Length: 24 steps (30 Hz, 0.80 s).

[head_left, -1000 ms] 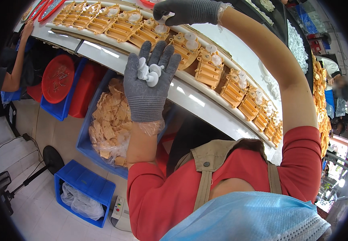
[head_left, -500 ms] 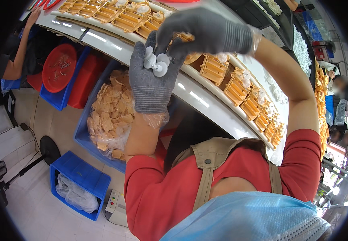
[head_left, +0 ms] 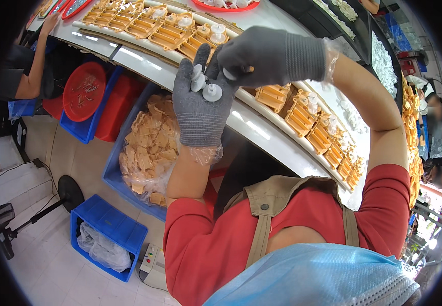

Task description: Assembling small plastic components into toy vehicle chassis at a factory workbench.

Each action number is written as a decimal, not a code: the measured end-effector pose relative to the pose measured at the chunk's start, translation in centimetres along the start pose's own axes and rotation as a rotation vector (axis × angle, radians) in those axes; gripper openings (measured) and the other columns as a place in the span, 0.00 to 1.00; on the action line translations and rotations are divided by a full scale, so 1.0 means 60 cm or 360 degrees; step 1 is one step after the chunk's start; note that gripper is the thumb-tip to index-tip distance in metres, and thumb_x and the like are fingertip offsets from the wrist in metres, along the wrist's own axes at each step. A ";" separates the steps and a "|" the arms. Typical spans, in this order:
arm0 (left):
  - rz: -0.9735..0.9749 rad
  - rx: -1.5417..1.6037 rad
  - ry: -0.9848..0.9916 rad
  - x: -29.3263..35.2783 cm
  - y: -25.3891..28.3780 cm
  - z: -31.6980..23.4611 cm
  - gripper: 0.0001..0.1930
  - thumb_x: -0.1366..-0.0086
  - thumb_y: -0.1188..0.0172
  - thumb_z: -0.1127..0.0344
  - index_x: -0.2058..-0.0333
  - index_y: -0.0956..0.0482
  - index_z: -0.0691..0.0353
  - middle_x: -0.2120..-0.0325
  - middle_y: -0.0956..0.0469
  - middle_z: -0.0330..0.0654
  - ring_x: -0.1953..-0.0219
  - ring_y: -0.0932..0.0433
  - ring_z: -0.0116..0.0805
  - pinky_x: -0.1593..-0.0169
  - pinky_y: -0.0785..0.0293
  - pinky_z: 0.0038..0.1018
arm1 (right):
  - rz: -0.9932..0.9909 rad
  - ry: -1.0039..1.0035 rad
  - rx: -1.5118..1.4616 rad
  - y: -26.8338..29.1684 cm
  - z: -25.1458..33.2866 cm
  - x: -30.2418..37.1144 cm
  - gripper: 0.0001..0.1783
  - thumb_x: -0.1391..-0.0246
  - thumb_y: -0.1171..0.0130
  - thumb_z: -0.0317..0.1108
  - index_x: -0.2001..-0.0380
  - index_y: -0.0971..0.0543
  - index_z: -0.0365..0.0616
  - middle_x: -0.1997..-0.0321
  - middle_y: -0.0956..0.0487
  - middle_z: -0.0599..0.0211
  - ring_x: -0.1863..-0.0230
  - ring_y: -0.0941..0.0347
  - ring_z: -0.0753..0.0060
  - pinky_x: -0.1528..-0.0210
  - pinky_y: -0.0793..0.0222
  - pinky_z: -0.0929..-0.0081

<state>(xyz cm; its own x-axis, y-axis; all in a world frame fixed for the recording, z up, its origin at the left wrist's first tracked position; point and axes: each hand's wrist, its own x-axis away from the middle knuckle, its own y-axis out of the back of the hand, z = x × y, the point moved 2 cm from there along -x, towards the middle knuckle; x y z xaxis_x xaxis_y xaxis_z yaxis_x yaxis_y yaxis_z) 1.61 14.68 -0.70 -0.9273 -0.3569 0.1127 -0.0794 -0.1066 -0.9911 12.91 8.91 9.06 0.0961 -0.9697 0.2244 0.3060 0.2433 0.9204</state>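
My left hand point(head_left: 199, 113), in a grey knit glove, is turned palm up at the front edge of the bench. Several white plastic gears point(head_left: 212, 92) lie in its palm and against its fingers. My right hand point(head_left: 264, 57), gloved the same way, bends over it from the right with its fingers pinched together. A white gear point(head_left: 229, 75) shows at its fingertips, partly hidden. Behind and beside both hands runs a row of orange plastic housings point(head_left: 170, 35), some with white gears set in them. The housings right behind my right hand are covered by it.
The housings stand along a pale rail on the white bench point(head_left: 251, 125). Below is a blue crate point(head_left: 111, 171) of orange pieces; a red bowl point(head_left: 84, 92) holds thin metal parts. A red tray point(head_left: 226, 6) of white parts sits farther back. Another person's arm point(head_left: 40, 56) reaches in at left.
My right hand has come down and slightly right, away from the left fingers, and a white gear now shows at its fingertips. The gears in my left palm have shifted apart.
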 end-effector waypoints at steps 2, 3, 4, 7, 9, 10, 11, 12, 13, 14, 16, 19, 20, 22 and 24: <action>-0.0029 -0.0020 -0.0055 0.000 -0.002 -0.006 0.24 0.35 0.56 0.55 0.46 0.39 0.66 0.50 0.34 0.57 0.46 0.35 0.50 0.41 0.42 0.50 | -0.0175 0.0060 -0.0125 0.019 -0.023 -0.009 0.11 0.57 0.36 0.31 0.71 0.27 0.44 0.68 0.24 0.65 0.67 0.25 0.68 0.60 0.28 0.73; -0.0054 -0.0034 -0.0106 0.002 -0.004 -0.010 0.24 0.35 0.55 0.54 0.46 0.40 0.65 0.49 0.36 0.58 0.45 0.36 0.52 0.41 0.42 0.52 | -0.0353 -0.0039 -0.0215 0.026 -0.035 -0.025 0.13 0.58 0.35 0.32 0.68 0.25 0.45 0.65 0.23 0.65 0.63 0.24 0.67 0.58 0.28 0.72; -0.0051 -0.0032 -0.0108 0.001 -0.001 -0.013 0.24 0.35 0.55 0.54 0.46 0.40 0.65 0.49 0.36 0.58 0.45 0.36 0.52 0.41 0.42 0.52 | -0.0352 0.0053 -0.0323 0.054 -0.041 -0.033 0.14 0.57 0.37 0.31 0.63 0.25 0.44 0.64 0.23 0.62 0.62 0.25 0.64 0.58 0.29 0.71; -0.0072 0.0014 -0.0105 0.001 0.004 -0.015 0.25 0.34 0.55 0.54 0.45 0.40 0.64 0.48 0.38 0.58 0.45 0.37 0.53 0.41 0.42 0.52 | -0.0371 0.0075 -0.0294 0.088 -0.079 -0.072 0.17 0.56 0.40 0.29 0.59 0.25 0.42 0.64 0.22 0.59 0.63 0.26 0.64 0.59 0.31 0.70; -0.0087 0.0009 -0.0076 0.001 0.009 -0.016 0.25 0.34 0.56 0.53 0.45 0.40 0.64 0.49 0.38 0.57 0.45 0.38 0.52 0.41 0.42 0.51 | -0.0386 0.0013 -0.0172 0.079 -0.120 -0.113 0.17 0.57 0.40 0.29 0.59 0.25 0.42 0.65 0.22 0.59 0.64 0.26 0.65 0.59 0.31 0.70; -0.0084 0.0009 -0.0075 0.001 0.010 -0.016 0.25 0.34 0.56 0.53 0.45 0.40 0.64 0.49 0.38 0.57 0.45 0.38 0.52 0.41 0.42 0.51 | -0.0426 0.0079 -0.0047 0.075 -0.137 -0.132 0.17 0.57 0.41 0.29 0.60 0.25 0.41 0.66 0.22 0.59 0.65 0.26 0.65 0.60 0.31 0.71; -0.0100 0.0006 -0.0058 0.000 0.011 -0.016 0.25 0.34 0.56 0.53 0.44 0.41 0.64 0.48 0.38 0.57 0.44 0.38 0.52 0.40 0.42 0.51 | -0.0465 0.0142 0.0080 0.071 -0.154 -0.145 0.17 0.57 0.41 0.28 0.60 0.24 0.41 0.66 0.22 0.59 0.65 0.26 0.66 0.60 0.31 0.71; -0.0124 0.0003 -0.0053 0.001 0.013 -0.018 0.26 0.34 0.56 0.53 0.44 0.41 0.64 0.48 0.38 0.57 0.44 0.39 0.52 0.40 0.43 0.50 | -0.0469 0.0147 0.0096 0.069 -0.155 -0.157 0.16 0.57 0.43 0.29 0.61 0.25 0.41 0.66 0.23 0.59 0.64 0.26 0.65 0.60 0.32 0.70; -0.0127 0.0004 -0.0059 0.001 0.016 -0.020 0.26 0.34 0.56 0.53 0.44 0.41 0.64 0.48 0.38 0.57 0.44 0.39 0.52 0.40 0.43 0.50 | -0.0466 0.0153 0.0093 0.067 -0.157 -0.164 0.16 0.57 0.43 0.29 0.61 0.25 0.41 0.66 0.23 0.59 0.64 0.26 0.65 0.60 0.32 0.70; -0.0147 0.0012 -0.0042 0.000 0.019 -0.020 0.26 0.34 0.55 0.53 0.44 0.41 0.63 0.48 0.38 0.56 0.44 0.39 0.52 0.40 0.43 0.50 | -0.0450 0.0141 0.0090 0.066 -0.160 -0.169 0.16 0.57 0.43 0.29 0.61 0.25 0.41 0.66 0.23 0.59 0.64 0.27 0.65 0.60 0.32 0.70; -0.0167 0.0023 -0.0022 -0.002 0.023 -0.020 0.26 0.34 0.55 0.53 0.44 0.41 0.63 0.48 0.38 0.56 0.44 0.39 0.52 0.40 0.43 0.50 | -0.0432 0.0125 0.0088 0.066 -0.162 -0.176 0.15 0.57 0.43 0.28 0.61 0.25 0.41 0.66 0.23 0.59 0.63 0.27 0.65 0.59 0.33 0.70; -0.0174 0.0037 -0.0011 -0.003 0.028 -0.021 0.26 0.35 0.54 0.53 0.44 0.41 0.63 0.49 0.38 0.56 0.44 0.39 0.51 0.40 0.43 0.50 | -0.0295 0.0099 0.0040 0.070 -0.137 -0.181 0.15 0.56 0.42 0.28 0.61 0.25 0.41 0.64 0.23 0.59 0.61 0.27 0.64 0.58 0.33 0.70; -0.0173 0.0049 -0.0007 -0.003 0.027 -0.021 0.25 0.35 0.53 0.54 0.44 0.41 0.63 0.49 0.37 0.55 0.45 0.38 0.51 0.40 0.43 0.50 | -0.0250 -0.0028 0.0147 0.076 -0.112 -0.178 0.15 0.56 0.42 0.28 0.62 0.25 0.41 0.64 0.23 0.59 0.61 0.27 0.64 0.58 0.32 0.70; -0.0173 0.0063 -0.0005 -0.004 0.029 -0.020 0.25 0.35 0.53 0.54 0.45 0.40 0.63 0.50 0.37 0.55 0.45 0.38 0.51 0.41 0.42 0.50 | -0.0203 -0.0153 0.0253 0.072 -0.116 -0.183 0.14 0.56 0.41 0.28 0.62 0.25 0.41 0.63 0.23 0.59 0.61 0.27 0.64 0.57 0.32 0.70; -0.0166 0.0038 0.0028 -0.007 0.027 -0.016 0.25 0.36 0.52 0.54 0.46 0.39 0.63 0.51 0.36 0.54 0.46 0.37 0.50 0.41 0.42 0.50 | -0.0283 0.0204 0.0036 0.066 -0.140 -0.187 0.14 0.56 0.40 0.28 0.62 0.26 0.41 0.64 0.23 0.60 0.60 0.27 0.64 0.56 0.32 0.71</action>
<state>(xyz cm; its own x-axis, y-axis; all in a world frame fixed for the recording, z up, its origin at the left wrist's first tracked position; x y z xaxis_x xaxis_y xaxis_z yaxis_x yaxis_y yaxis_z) 1.51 15.55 -2.42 -0.9209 -0.3261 0.2135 -0.1671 -0.1645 -0.9721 21.02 20.92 7.47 0.1629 -0.9865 0.0167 0.3076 0.0669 0.9492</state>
